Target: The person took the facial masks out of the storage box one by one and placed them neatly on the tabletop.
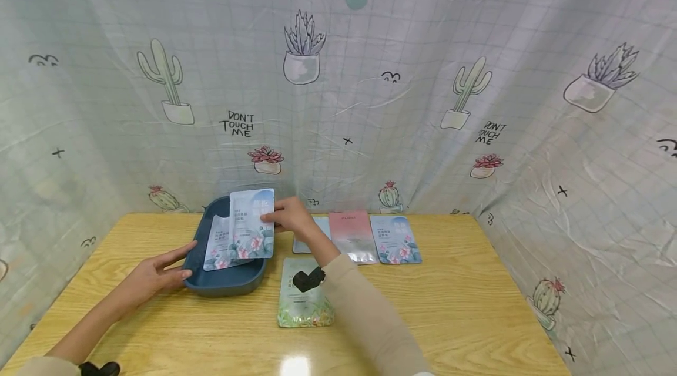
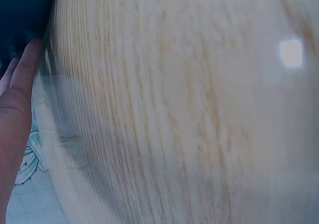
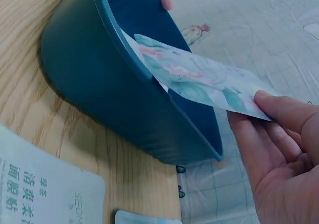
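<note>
Between thumb and fingers, my right hand [image 1: 292, 217] pinches the edge of a blue face mask sachet [image 1: 252, 229] with pink flowers. The sachet hangs tilted over the dark blue basket [image 1: 224, 291], its lower end across the rim in the right wrist view. Inside the basket leans another floral sachet [image 1: 215, 247], partly covered by the held one. At the basket's left side, my left hand [image 1: 158, 273] touches the rim with fingers extended and thumb apart. In the left wrist view its fingers [image 2: 27, 67] lie straight along the basket's outer wall.
A green face mask sachet [image 1: 304, 305] lies right of the basket, partly under the right wrist. Behind it lie a partly hidden pale blue sachet [image 1: 302, 245], a pink sachet [image 1: 351, 235] and a blue floral sachet [image 1: 395, 241]. A cactus-print curtain [image 1: 338, 100] borders the wooden table [image 1: 211, 341].
</note>
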Tool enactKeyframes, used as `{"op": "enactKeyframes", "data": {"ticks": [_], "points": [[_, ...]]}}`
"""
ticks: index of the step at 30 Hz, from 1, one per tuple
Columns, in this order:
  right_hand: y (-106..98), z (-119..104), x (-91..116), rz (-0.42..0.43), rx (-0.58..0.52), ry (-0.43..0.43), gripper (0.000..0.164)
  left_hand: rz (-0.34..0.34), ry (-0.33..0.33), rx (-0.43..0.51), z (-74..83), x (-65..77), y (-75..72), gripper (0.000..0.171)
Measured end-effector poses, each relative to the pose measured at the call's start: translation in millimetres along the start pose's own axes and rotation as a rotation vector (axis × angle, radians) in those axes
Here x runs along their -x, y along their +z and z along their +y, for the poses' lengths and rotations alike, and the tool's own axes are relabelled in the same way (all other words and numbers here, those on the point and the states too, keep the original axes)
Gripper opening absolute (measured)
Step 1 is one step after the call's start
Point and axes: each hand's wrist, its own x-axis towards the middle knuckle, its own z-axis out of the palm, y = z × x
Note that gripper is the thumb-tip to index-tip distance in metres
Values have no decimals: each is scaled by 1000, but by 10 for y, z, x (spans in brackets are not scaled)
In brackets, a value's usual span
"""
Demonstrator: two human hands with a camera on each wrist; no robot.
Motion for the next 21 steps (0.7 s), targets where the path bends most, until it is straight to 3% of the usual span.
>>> {"op": "enactKeyframes", "data": {"ticks": [4,5,11,21], "points": [[-57,3,38,6,-15,-4,46,6,-6,-1,-6,-8,2,76],[-71,-3,51,3,-22,-5,47,5,-7,-3,-7,-10,2,76],[-143,-59,132,6,-53,-14,7,5,2,3,-14,-23,-2,76],[-266,-102,306,-16,-73,-72,14,11,15,-8,-6,2,-3,75]]}}
